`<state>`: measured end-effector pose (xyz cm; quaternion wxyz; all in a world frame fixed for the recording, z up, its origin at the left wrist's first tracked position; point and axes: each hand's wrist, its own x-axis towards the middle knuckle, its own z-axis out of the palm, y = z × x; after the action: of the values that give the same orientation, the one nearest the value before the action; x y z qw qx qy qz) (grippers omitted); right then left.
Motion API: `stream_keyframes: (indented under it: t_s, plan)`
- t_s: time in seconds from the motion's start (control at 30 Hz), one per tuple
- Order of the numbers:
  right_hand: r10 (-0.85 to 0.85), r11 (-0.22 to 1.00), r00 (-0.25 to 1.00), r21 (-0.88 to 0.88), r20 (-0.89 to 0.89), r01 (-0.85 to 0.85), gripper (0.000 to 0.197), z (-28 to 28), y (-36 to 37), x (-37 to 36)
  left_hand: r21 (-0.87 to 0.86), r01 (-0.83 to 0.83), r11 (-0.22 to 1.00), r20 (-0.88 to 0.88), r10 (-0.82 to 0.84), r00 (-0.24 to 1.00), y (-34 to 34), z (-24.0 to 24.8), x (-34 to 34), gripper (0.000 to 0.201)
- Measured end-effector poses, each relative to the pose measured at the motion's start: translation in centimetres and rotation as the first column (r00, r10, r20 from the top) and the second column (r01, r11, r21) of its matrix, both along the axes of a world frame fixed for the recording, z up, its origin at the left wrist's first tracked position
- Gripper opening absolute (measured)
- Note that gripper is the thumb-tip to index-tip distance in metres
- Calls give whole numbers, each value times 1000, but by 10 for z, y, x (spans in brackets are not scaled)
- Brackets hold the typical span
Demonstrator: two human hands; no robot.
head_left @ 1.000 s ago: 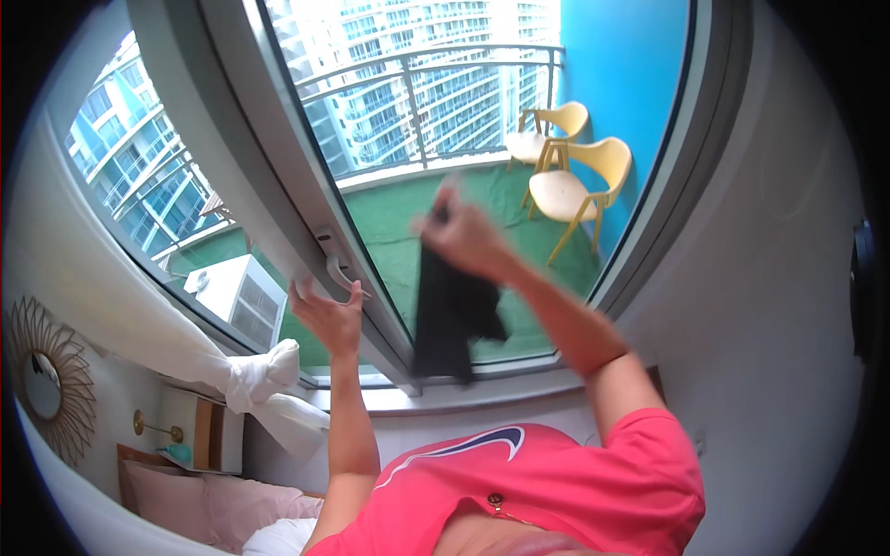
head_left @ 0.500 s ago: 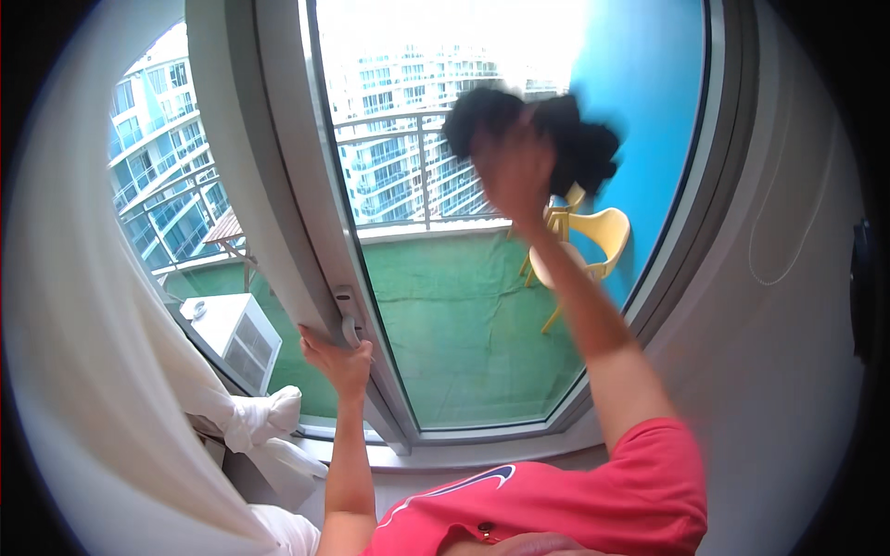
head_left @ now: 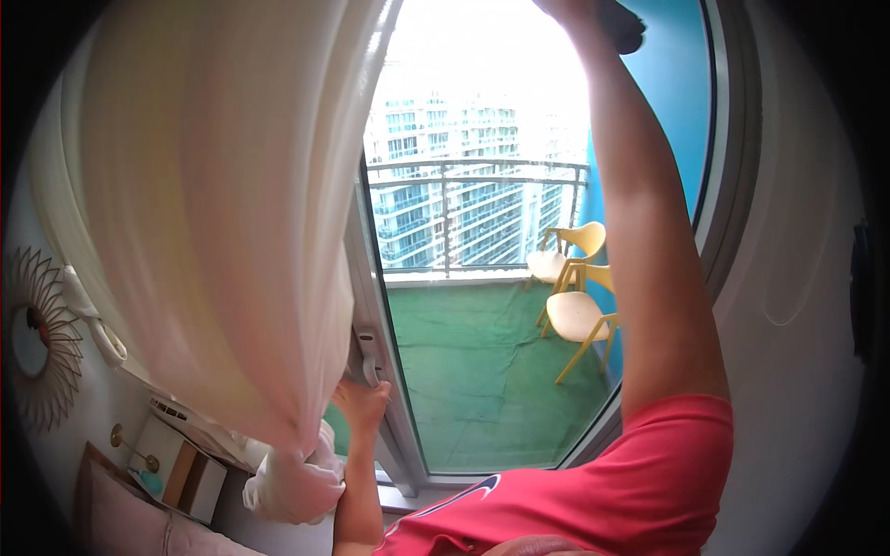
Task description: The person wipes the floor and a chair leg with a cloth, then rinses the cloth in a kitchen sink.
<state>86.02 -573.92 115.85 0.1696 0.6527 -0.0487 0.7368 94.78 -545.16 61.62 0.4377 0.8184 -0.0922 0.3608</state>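
High on the glass door (head_left: 491, 389), my right arm is stretched up, and my right hand (head_left: 567, 9) is mostly cut off by the top edge. A dark, bunched cloth (head_left: 623, 26) shows beside that hand, held against the upper pane. My left hand (head_left: 363, 404) grips the grey door frame (head_left: 400, 456) just under the door handle (head_left: 371, 361). Its thumb lies on the front, and its other fingers are partly hidden. A long white curtain (head_left: 222, 204), knotted low down, hangs close to the left forearm.
Behind the glass lie a green-floored balcony, yellow chairs (head_left: 577, 317) with pale seats, a railing (head_left: 501, 170) and a blue wall (head_left: 663, 102). At left are a sunburst mirror (head_left: 65, 347), a wall lamp and a bed's edge. A beaded cord hangs at right.
My right hand has gone up with the dark cloth, nearly out of view. The view has tilted up and turned left, so the curtain covers more. My left hand keeps its grip.
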Motion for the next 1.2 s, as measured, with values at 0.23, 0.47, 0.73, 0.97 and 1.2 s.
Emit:
stream_keyframes:
  t_s: [0.23,0.47,0.73,0.97,1.2]
  plan:
    - [-10,935,978,-348,-207,-64,32,-268,58,80,-58,64,996,-15,-65,998,-2,31,-21,104]
    - [656,663,368,271,-659,-698,13,-366,56,101,24,23,999,4,-23,1000,-11,0,9,102]
    - [77,974,990,-220,116,-50,44,4,86,78,39,25,999,80,-28,996,-11,-4,-12,109]
    - [434,879,822,-25,-369,-476,47,-347,141,100,92,-9,996,85,2,996,8,-1,-21,111]
    - [490,861,536,285,-687,-421,37,-315,135,98,116,18,993,65,-26,998,-7,-8,-14,110]
